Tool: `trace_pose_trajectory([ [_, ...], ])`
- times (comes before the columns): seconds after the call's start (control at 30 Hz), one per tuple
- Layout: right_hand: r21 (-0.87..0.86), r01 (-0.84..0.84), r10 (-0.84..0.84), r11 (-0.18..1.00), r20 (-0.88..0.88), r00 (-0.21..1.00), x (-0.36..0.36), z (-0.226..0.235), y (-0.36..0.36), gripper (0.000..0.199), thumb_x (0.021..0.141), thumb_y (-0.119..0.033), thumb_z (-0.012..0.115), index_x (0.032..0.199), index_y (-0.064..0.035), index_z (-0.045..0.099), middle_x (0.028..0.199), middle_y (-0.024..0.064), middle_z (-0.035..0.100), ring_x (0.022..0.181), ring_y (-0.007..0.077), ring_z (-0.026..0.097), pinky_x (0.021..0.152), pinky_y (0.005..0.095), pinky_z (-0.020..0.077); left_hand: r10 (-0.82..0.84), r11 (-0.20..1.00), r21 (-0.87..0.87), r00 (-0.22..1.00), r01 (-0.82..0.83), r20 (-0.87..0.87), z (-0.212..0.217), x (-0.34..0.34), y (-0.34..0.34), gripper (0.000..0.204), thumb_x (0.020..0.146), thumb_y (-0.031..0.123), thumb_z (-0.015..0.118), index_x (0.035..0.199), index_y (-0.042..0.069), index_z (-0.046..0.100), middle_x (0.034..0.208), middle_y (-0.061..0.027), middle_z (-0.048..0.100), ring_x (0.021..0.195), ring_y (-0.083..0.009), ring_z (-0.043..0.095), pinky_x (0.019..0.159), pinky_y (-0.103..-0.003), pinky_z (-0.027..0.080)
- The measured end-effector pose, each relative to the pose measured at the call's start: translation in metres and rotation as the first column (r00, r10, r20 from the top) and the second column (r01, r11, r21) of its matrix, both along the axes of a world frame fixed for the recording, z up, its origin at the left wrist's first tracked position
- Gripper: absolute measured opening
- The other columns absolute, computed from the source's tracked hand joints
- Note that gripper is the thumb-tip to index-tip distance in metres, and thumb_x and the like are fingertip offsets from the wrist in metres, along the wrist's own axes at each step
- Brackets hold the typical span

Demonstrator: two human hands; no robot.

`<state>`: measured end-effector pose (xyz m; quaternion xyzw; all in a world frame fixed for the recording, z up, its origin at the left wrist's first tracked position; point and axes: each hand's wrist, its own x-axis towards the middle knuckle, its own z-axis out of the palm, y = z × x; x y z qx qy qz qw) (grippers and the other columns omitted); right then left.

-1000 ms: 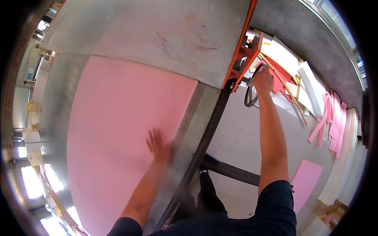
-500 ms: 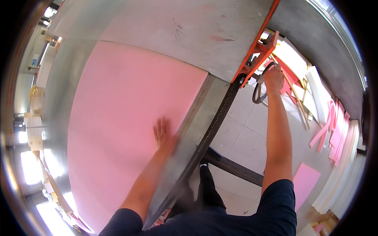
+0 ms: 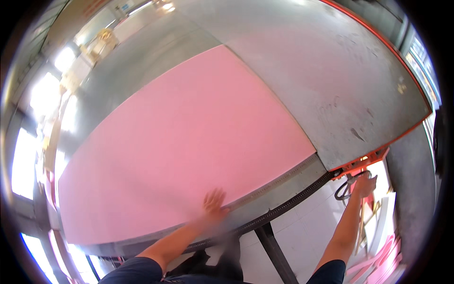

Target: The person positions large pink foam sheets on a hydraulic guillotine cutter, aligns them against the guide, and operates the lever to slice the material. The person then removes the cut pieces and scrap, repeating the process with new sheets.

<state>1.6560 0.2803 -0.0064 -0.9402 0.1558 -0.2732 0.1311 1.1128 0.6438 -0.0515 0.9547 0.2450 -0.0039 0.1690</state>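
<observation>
A large flat pink sheet (image 3: 189, 128) lies on the grey metal table (image 3: 156, 71), with one edge against a raised grey metal plate (image 3: 326, 80). My left hand (image 3: 214, 202) rests flat on the sheet near its front edge, fingers spread and somewhat blurred. On the right, below the orange bracket (image 3: 362, 162), my right hand (image 3: 364, 184) grips the rim of a dark handwheel (image 3: 341, 191). A toothed black rail (image 3: 293, 202) runs along the table's front edge, between the sheet and my body.
Pink and white foam offcuts (image 3: 385, 255) lean and lie on the floor at the lower right. A dark metal leg (image 3: 276, 255) slants below the rail. Bright windows (image 3: 23, 165) and stacked items line the left. An orange edge (image 3: 397, 47) borders the raised plate.
My view has turned to the right and lifted, so more of the table and raised plate shows. My left hand still lies on the sheet and my right hand still holds the handwheel.
</observation>
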Motion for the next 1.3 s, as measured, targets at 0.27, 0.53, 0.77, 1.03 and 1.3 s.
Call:
trace_pose_trajectory([
  [0.27, -0.152, -0.780, 0.791, 0.607, 0.212, 0.574, -0.279, -0.069, 0.153, 0.048, 0.101, -0.035, 0.053, 0.135, -0.0023, 0.053, 0.131, 0.0182, 0.059, 0.122, 0.0376, 0.053, 0.103, 0.0502, 0.0403, 0.199, 0.979, -0.026, 0.970, -0.204, -0.140, 0.034, -0.246, -0.009, 0.064, 0.093, 0.036, 0.060, 0.147, 0.009, 0.041, 0.159, -0.0116, 0.031, 0.149, -0.0285, 0.024, 0.120, -0.050, 0.019],
  [0.53, 0.159, -0.901, 0.902, -0.403, -0.097, -0.420, -0.603, -0.090, 0.308, 0.069, 0.086, -0.033, 0.072, 0.143, -0.0046, 0.046, 0.148, 0.0186, 0.045, 0.139, 0.0375, 0.039, 0.115, 0.0516, 0.0303, 0.569, 0.822, 0.037, 0.821, -0.568, -0.047, -0.018, -0.362, -0.053, 0.064, 0.090, 0.034, 0.064, 0.147, 0.013, 0.043, 0.159, -0.0108, 0.031, 0.149, -0.0290, 0.024, 0.121, -0.049, 0.019],
  [0.77, 0.157, -0.779, 0.741, -0.608, -0.240, -0.627, -0.681, -0.116, 0.366, 0.073, 0.084, -0.033, 0.073, 0.145, -0.0062, 0.043, 0.151, 0.0155, 0.042, 0.144, 0.0358, 0.033, 0.117, 0.0516, 0.0267, 0.751, 0.641, 0.084, 0.646, -0.763, 0.133, -0.049, -0.412, -0.009, 0.065, 0.088, 0.032, 0.067, 0.145, 0.011, 0.045, 0.158, -0.0123, 0.032, 0.148, -0.0310, 0.025, 0.120, -0.049, 0.020],
  [1.03, 0.015, -0.889, 0.829, -0.458, -0.352, -0.434, -0.767, -0.134, 0.409, 0.065, 0.093, -0.033, 0.059, 0.146, 0.0001, 0.040, 0.152, 0.0194, 0.040, 0.143, 0.0371, 0.033, 0.118, 0.0516, 0.0226, 0.849, 0.442, 0.181, 0.475, -0.879, 0.233, -0.032, -0.548, 0.098, 0.065, 0.092, 0.034, 0.059, 0.149, 0.009, 0.039, 0.159, -0.0136, 0.029, 0.149, -0.0319, 0.023, 0.121, -0.048, 0.017],
  [1.3, -0.189, -0.878, 0.864, -0.439, -0.359, -0.354, -0.809, -0.135, 0.415, 0.063, 0.101, -0.040, 0.039, 0.149, 0.0008, 0.037, 0.155, 0.0166, 0.037, 0.144, 0.0366, 0.033, 0.117, 0.0512, 0.0222, 0.953, 0.216, 0.115, 0.235, -0.969, 0.189, -0.077, -0.641, 0.118, 0.064, 0.094, 0.035, 0.054, 0.152, 0.013, 0.035, 0.161, -0.0103, 0.026, 0.150, -0.0297, 0.020, 0.121, -0.051, 0.015],
])
